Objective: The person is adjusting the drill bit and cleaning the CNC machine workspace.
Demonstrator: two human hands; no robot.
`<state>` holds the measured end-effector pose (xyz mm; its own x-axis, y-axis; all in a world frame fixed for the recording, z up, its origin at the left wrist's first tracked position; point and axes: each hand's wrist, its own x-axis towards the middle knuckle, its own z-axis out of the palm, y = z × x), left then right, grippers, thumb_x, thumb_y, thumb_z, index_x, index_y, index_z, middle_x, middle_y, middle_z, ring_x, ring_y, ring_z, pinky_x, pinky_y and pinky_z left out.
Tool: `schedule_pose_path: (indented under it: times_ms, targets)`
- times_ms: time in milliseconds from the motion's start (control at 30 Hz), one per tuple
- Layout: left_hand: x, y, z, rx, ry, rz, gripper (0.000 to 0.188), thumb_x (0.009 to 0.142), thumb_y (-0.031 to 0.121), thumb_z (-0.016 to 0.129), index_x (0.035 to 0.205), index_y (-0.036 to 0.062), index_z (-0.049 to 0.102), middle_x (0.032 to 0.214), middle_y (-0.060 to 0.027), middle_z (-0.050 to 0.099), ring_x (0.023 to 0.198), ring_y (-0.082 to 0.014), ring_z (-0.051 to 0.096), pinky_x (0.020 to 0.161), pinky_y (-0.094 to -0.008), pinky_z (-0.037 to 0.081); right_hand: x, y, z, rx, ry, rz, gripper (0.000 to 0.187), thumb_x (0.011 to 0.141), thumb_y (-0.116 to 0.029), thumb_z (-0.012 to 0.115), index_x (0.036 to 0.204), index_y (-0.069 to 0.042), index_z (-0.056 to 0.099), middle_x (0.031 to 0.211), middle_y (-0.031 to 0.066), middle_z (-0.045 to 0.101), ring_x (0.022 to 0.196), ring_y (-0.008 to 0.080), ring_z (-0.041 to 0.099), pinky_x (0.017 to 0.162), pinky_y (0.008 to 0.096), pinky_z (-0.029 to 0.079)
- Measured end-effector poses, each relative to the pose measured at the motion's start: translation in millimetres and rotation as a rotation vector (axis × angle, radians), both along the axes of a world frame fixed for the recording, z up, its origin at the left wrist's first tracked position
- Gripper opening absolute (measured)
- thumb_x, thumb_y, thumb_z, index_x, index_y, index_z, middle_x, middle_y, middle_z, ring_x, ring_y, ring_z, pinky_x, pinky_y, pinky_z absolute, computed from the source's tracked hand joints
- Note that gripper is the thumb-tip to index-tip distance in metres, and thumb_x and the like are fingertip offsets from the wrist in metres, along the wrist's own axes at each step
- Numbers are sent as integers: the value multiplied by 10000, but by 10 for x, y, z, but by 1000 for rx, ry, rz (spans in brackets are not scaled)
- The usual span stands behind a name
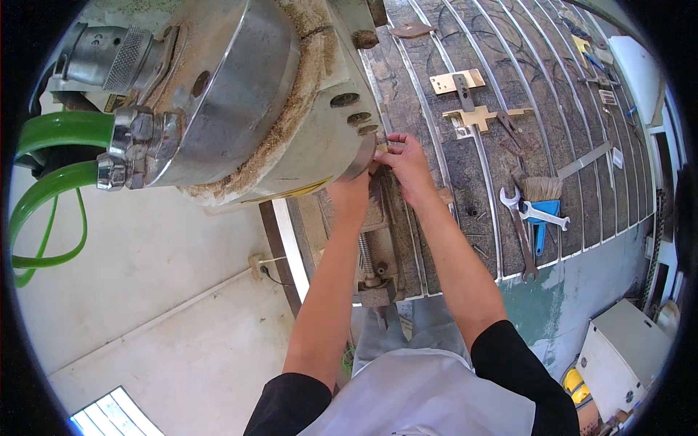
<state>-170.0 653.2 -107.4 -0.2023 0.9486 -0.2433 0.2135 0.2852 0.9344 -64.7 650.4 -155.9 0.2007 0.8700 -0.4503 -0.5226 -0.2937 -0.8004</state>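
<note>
My right hand (408,166) has its thumb and fingers pinched around a small brass-coloured piece (382,148), at the lower edge of the big machine head (240,94). Close beside it, my left hand (350,190) reaches up under that head. Its fingers are hidden behind the housing, so their grip does not show. Below both hands is a dark metal vise (379,251) with a threaded screw, fixed to the slotted machine table (465,185).
Thick green hoses (65,131) run into the head at left. Brass-coloured plates (476,118) lie across the table slots. Right of my forearm are open-end wrenches (518,225), a brush (542,189) and a blue-handled tool (540,236). A grey cabinet (625,349) stands lower right.
</note>
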Motion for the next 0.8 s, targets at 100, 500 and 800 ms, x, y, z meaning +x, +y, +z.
schedule_pose_path:
  times_ms: [100, 500, 800]
  targets:
    - [65, -44, 75, 363, 245, -11, 278, 790, 172, 721, 948, -27, 611, 846, -98, 649, 730, -260, 614, 693, -393, 480, -19, -4, -7, 18, -1, -25, 510, 724, 15, 714, 1146, 22, 428, 965, 151, 629, 844, 194, 619, 750, 306, 500]
    - [-178, -87, 49, 242, 861, -468, 298, 827, 119, 580, 1114, 122, 660, 975, -192, 636, 895, -380, 603, 779, -450, 463, -136, -11, 135, -1, -77, -105, 495, 715, 4, 721, 1127, 7, 448, 919, 126, 616, 822, 183, 607, 712, 293, 493]
    - [-265, -76, -49, 189, 741, -445, 329, 816, 105, 566, 1134, 145, 643, 1010, -175, 643, 912, -389, 601, 790, -449, 474, -250, 22, 84, -42, -49, -233, 562, 682, 19, 743, 1138, 8, 415, 929, 139, 578, 798, 188, 595, 695, 296, 502]
